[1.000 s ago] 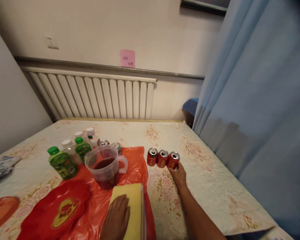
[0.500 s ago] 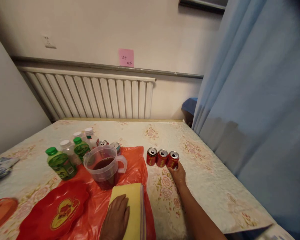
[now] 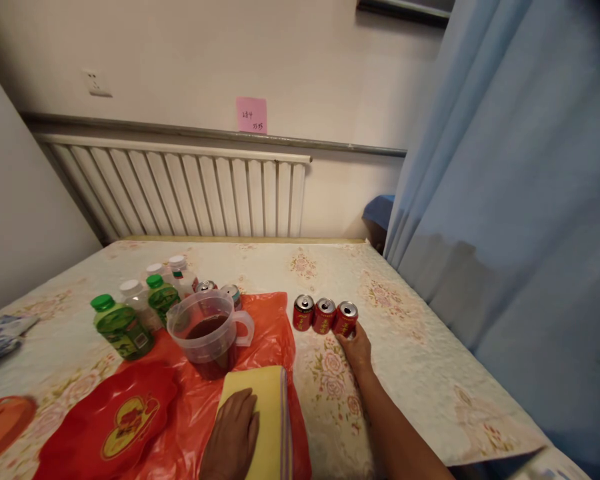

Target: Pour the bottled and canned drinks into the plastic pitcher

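Indoors, a radiator [image 3: 196,193] backs a flowered table [image 3: 337,273], blue curtain [image 3: 510,233] beside it. On it, right hand [image 3: 356,348] grips a red can [image 3: 345,320]; left hand [image 3: 236,427] lies flat on yellow cloth [image 3: 270,407].

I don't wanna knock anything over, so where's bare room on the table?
Bare tablecloth lies between the red cans and blue curtain, and behind the cans toward the radiator. It's crowded left, around the jug, bottles and red tray.

A bare left hand [image 3: 233,430] with rounded fingertips [image 3: 251,401]; a bare right hand [image 3: 356,348], narrow wrist [image 3: 365,375] behind it widening into uncovered forearm [image 3: 397,423].
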